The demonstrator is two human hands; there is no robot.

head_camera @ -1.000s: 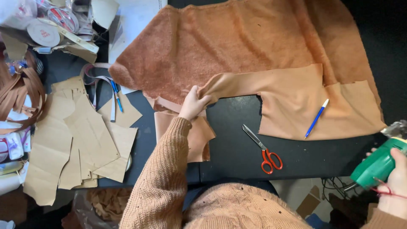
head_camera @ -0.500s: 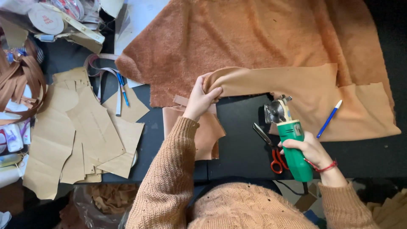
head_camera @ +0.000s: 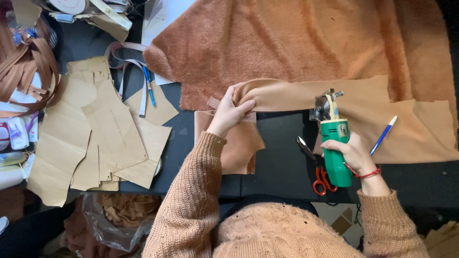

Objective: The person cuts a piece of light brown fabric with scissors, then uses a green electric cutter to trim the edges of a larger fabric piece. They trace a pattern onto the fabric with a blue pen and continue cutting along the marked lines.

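Scene: seen from above, a person in a knitted sweater works at a dark table.
Left hand: the left hand pinches the folded edge of the tan fleece fabric, fingers closed over the fold.
Right hand: the right hand is wrapped tight round the green electric rotary cutter.
What changed: a second ago the cutter was off beyond the table's right edge; now it stands on the fabric, blade to the smooth folded-back side, right of the left hand. The left hand kept its grip on the fold.
Meaning: the fabric looks held and ready for cutting.
Near the right hand: red-handled scissors just left of it; a blue pen to its right.
Left of the left hand: brown paper pattern pieces.
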